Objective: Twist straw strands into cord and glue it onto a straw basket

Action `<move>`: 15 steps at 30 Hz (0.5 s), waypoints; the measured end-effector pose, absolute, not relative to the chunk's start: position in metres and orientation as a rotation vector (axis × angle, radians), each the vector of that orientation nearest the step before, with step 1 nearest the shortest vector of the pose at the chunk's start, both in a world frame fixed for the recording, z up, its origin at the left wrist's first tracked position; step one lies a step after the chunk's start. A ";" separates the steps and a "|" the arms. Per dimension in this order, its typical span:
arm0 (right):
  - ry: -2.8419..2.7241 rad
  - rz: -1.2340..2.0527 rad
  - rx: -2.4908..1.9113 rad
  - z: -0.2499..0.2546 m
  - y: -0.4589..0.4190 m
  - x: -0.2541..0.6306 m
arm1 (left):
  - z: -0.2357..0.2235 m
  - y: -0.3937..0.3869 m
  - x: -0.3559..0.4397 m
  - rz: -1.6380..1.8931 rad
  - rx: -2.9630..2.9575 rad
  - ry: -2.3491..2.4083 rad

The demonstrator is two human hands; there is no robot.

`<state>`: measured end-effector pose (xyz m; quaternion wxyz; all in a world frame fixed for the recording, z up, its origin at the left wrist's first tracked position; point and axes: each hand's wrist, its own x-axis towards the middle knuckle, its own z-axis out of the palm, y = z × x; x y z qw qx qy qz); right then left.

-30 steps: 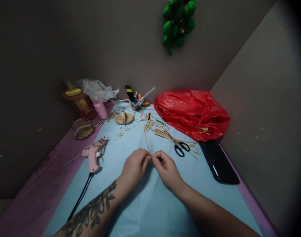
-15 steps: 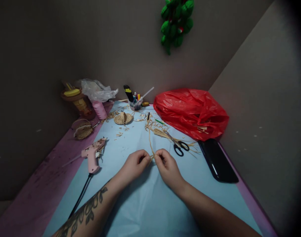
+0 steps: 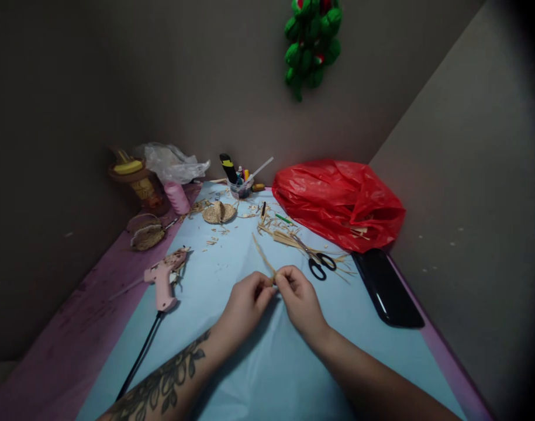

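Observation:
My left hand [image 3: 245, 304] and my right hand [image 3: 299, 297] meet over the light blue sheet [image 3: 267, 362], fingertips pinched together on a thin tan straw strand [image 3: 262, 255]. The strand rises from the pinch and slants up to the left. Both hands have their fingers curled closed around its lower end. Black-handled scissors [image 3: 320, 264] lie just right of my right hand, on a scatter of straw strips [image 3: 285, 234].
A pink glue gun [image 3: 162, 279] with a black cord lies at left. A red plastic bag [image 3: 341, 202] and a black glossy case [image 3: 387, 286] sit at right. Woven straw discs [image 3: 218, 212], a pink spool [image 3: 178, 197], a pen cup [image 3: 241, 184] stand at the back.
The strand's free end has swung from upright to slanting left. Both hands shifted slightly and their fingertips closed tighter together.

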<state>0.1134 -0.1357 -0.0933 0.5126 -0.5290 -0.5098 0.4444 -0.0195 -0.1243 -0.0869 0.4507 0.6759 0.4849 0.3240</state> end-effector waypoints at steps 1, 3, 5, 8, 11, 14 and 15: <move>-1.208 1.081 -1.250 -0.093 -0.136 0.113 | -0.089 -0.123 -0.018 0.826 1.537 1.180; -1.187 1.112 -1.214 -0.092 -0.137 0.111 | -0.092 -0.122 -0.015 0.877 1.313 1.128; -1.190 1.151 -1.182 -0.092 -0.138 0.110 | -0.093 -0.122 -0.013 0.902 1.209 1.086; -1.203 1.179 -1.159 -0.093 -0.138 0.110 | -0.090 -0.123 -0.014 0.856 1.251 1.058; -1.199 1.137 -1.173 -0.096 -0.135 0.113 | -0.088 -0.122 -0.018 0.773 1.425 1.059; -1.217 1.075 -1.200 -0.100 -0.134 0.116 | -0.086 -0.120 -0.023 0.764 1.593 1.116; -1.228 1.063 -1.207 -0.100 -0.134 0.117 | -0.085 -0.119 -0.024 0.795 1.643 1.147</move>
